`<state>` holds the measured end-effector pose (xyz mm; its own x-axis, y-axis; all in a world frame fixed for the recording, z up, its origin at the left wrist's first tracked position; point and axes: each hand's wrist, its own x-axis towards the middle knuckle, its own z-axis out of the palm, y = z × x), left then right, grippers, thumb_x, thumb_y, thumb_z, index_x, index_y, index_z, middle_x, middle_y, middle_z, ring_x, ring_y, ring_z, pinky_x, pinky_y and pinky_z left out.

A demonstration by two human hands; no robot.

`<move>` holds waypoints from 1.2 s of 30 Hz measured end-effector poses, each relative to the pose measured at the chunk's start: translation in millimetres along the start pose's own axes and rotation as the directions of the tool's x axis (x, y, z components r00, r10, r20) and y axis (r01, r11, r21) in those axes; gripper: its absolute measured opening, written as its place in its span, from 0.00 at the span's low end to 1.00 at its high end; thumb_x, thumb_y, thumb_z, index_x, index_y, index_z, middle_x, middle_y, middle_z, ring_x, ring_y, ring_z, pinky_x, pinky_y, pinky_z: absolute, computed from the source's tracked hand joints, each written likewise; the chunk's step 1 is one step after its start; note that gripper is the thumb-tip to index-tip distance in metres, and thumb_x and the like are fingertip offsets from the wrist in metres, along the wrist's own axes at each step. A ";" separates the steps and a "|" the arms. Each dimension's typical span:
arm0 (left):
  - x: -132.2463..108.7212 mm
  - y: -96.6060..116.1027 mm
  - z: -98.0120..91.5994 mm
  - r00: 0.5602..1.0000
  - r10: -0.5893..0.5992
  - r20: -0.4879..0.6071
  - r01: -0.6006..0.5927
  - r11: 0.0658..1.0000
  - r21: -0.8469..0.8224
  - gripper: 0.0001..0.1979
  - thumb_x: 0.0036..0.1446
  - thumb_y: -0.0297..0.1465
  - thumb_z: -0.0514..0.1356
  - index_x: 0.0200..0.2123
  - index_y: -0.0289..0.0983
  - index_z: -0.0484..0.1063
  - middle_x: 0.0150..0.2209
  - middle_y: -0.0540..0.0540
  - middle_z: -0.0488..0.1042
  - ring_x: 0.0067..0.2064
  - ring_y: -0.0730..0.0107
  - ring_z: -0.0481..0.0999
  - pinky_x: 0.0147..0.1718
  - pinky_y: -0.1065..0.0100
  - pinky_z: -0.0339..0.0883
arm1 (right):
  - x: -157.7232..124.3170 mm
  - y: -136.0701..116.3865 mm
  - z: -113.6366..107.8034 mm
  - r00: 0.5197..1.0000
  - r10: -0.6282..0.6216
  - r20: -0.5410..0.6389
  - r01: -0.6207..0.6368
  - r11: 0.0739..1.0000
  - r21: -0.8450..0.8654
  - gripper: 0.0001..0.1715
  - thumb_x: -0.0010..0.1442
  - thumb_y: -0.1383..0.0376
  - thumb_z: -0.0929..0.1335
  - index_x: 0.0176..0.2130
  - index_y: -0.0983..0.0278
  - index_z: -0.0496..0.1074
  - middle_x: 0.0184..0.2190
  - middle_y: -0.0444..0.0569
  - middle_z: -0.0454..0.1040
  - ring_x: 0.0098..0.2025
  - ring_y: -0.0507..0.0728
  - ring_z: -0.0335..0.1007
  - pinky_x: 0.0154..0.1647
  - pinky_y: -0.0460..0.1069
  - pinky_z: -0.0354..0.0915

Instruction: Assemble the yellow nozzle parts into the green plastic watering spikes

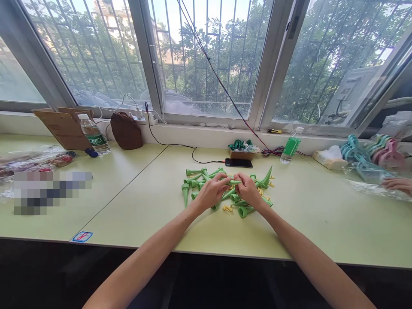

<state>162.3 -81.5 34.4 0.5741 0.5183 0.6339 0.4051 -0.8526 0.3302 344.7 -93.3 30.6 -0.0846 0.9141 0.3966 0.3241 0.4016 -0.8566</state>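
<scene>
The left hand (210, 191) has its fingers closed around a light-green, tapered plastic cone (234, 182) above a loose heap of similar green cones (244, 211) on the pale yellow-green tabletop (138, 206), and the right hand (249, 191) pinches near its narrow tip; whether a small yellow plastic piece (227, 208) is in there too, I cannot tell. The step seems to be two-handed work at that tip, calling next for a steady left hold and controlled right-finger pressure.

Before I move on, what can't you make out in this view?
Head view:
Held cone: one end, hidden by the left hand.
Other person's hand: rest cut off by the right edge.
Patch at left: blurred by pixelation.
Yellow pieces: details too small.
</scene>
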 end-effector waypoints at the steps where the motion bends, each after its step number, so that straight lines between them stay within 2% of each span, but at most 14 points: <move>1: -0.2 -0.5 -0.1 1.000 0.005 0.007 -0.005 1.000 0.017 0.16 0.66 0.30 0.49 0.54 0.41 0.68 0.50 0.40 0.69 0.39 0.69 0.75 0.38 0.68 0.69 | 0.7 1.2 0.3 0.999 0.030 0.024 -0.031 0.999 0.042 0.17 0.64 0.53 0.60 0.28 0.59 0.59 0.13 0.37 0.56 0.14 0.50 0.52 0.15 0.46 0.51; 7: 0.7 1.7 2.2 1.000 -0.021 0.016 0.021 0.999 0.027 0.15 0.65 0.29 0.51 0.52 0.41 0.70 0.46 0.42 0.72 0.38 0.69 0.75 0.36 0.68 0.68 | 3.2 7.4 2.2 0.978 0.165 0.126 -0.187 0.962 0.198 0.18 0.63 0.52 0.60 0.27 0.58 0.54 0.12 0.34 0.52 0.11 0.49 0.45 0.11 0.46 0.45; 10: 1.8 3.1 4.0 0.999 -0.054 0.001 0.054 0.999 0.004 0.14 0.64 0.29 0.52 0.51 0.41 0.71 0.46 0.42 0.72 0.38 0.68 0.74 0.36 0.68 0.68 | 3.3 7.4 3.4 0.972 0.188 0.142 -0.220 0.940 0.261 0.19 0.62 0.51 0.61 0.27 0.58 0.54 0.12 0.34 0.52 0.11 0.48 0.44 0.10 0.45 0.44; 18: 3.9 2.5 6.4 0.994 -0.096 -0.049 0.092 0.993 -0.072 0.15 0.64 0.28 0.52 0.52 0.40 0.70 0.47 0.42 0.72 0.44 0.65 0.74 0.43 0.65 0.68 | 5.3 10.0 3.9 0.958 0.213 0.194 -0.275 0.879 0.390 0.22 0.59 0.45 0.65 0.31 0.59 0.58 0.13 0.33 0.56 0.10 0.48 0.46 0.10 0.45 0.43; 24: 3.6 -1.3 9.0 0.980 -0.154 -0.122 0.146 0.987 -0.073 0.14 0.65 0.29 0.53 0.52 0.38 0.69 0.45 0.42 0.73 0.36 0.70 0.73 0.37 0.68 0.68 | 4.8 5.5 2.2 0.935 0.213 0.284 -0.338 0.777 0.530 0.23 0.57 0.46 0.68 0.31 0.60 0.57 0.15 0.34 0.60 0.11 0.47 0.51 0.11 0.44 0.45; 30: 3.6 -2.1 11.3 0.970 -0.182 -0.158 0.168 0.981 -0.097 0.12 0.65 0.31 0.53 0.51 0.39 0.66 0.43 0.45 0.75 0.27 0.76 0.68 0.33 0.70 0.66 | 4.0 -0.7 -0.2 0.907 0.235 0.348 -0.406 0.708 0.578 0.23 0.55 0.49 0.71 0.30 0.61 0.58 0.16 0.34 0.60 0.12 0.46 0.51 0.13 0.43 0.44; 36: 2.9 -1.9 13.3 0.959 -0.211 -0.191 0.200 0.977 -0.075 0.12 0.65 0.33 0.54 0.50 0.38 0.69 0.40 0.46 0.77 0.26 0.77 0.68 0.30 0.72 0.65 | 5.8 2.5 -0.7 0.897 0.239 0.371 -0.432 0.653 0.622 0.22 0.53 0.53 0.72 0.26 0.62 0.59 0.16 0.36 0.59 0.13 0.46 0.51 0.14 0.44 0.45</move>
<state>172.7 -77.4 26.3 0.3292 0.6641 0.6713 0.4576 -0.7341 0.5017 345.7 -87.1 31.0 -0.3484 0.9369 0.0281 -0.3378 -0.0976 -0.9361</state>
